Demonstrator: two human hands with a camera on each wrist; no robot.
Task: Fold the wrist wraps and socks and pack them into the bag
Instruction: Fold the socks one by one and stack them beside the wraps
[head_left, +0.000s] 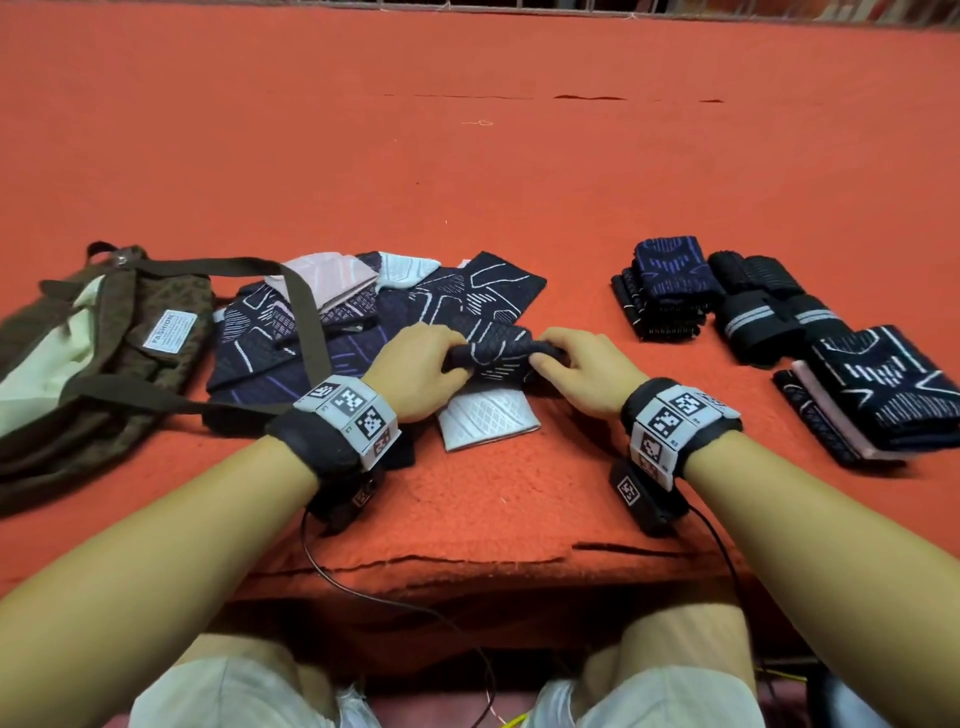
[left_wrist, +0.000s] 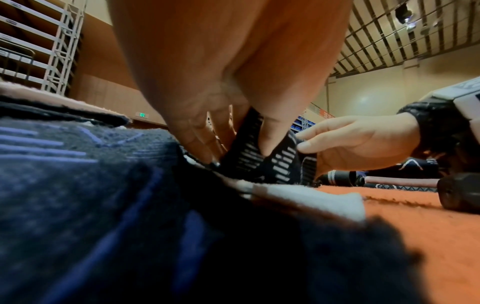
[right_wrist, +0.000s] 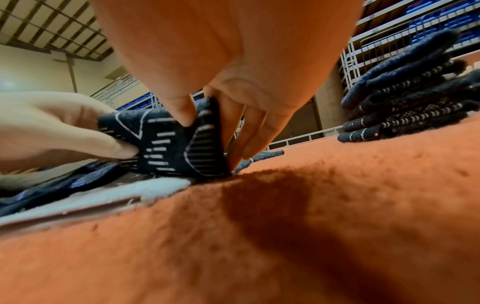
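Note:
A dark navy sock with white lines (head_left: 496, 353) (left_wrist: 262, 162) (right_wrist: 171, 150) is folded over between both hands at the table's middle. My left hand (head_left: 415, 374) (left_wrist: 223, 123) pinches its left end, and my right hand (head_left: 576, 369) (right_wrist: 221, 115) pinches its right end, thumb in front and fingers behind. Under it lies a white sock (head_left: 485, 423) (right_wrist: 155, 187). A loose pile of unfolded dark and pale socks (head_left: 363, 306) spreads behind and to the left. The brown bag (head_left: 104, 358) lies open at the far left, its strap across the pile.
Folded socks and rolled black wrist wraps (head_left: 769, 306) stand in stacks at the right, with another folded stack (head_left: 878, 395) nearer me. The orange felt table (head_left: 467, 171) stretches far back. Its front edge (head_left: 467, 566) is torn, and cables hang below it.

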